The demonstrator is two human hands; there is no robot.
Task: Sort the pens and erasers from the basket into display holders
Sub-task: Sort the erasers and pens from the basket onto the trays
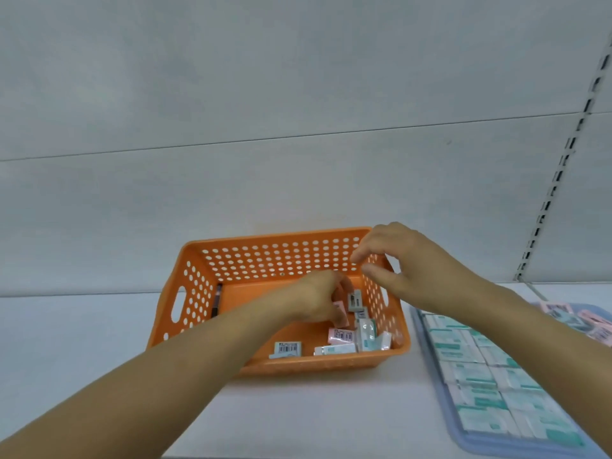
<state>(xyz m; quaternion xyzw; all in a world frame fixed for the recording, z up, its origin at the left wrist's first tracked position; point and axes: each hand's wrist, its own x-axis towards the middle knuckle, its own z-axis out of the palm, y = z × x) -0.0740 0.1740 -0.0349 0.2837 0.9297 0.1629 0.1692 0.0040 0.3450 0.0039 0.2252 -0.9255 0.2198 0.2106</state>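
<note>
The left hand (319,299) reaches down into the orange basket (198,293), its fingers (341,318) curled round a pink eraser (341,309) among the loose ones on the basket floor. The right hand (407,273) hovers over the basket's right rim, thumb and forefinger apart and holding nothing. More erasers (344,341) lie heaped in the basket's near right corner, and a dark pen (217,301) leans against the left wall. The blue display tray (490,448) stands just beside the basket on the white bench (82,342), already packed with rows of teal-and-white erasers (477,376) and some pink ones (569,321) at the far end. The likeliest slip is the small wrapped eraser sliding from a shallow pinch as it clears the wall. The heap could also be dragged along, or a pink eraser set among the teal rows. The lone pen may be overlooked against the wall.
</note>
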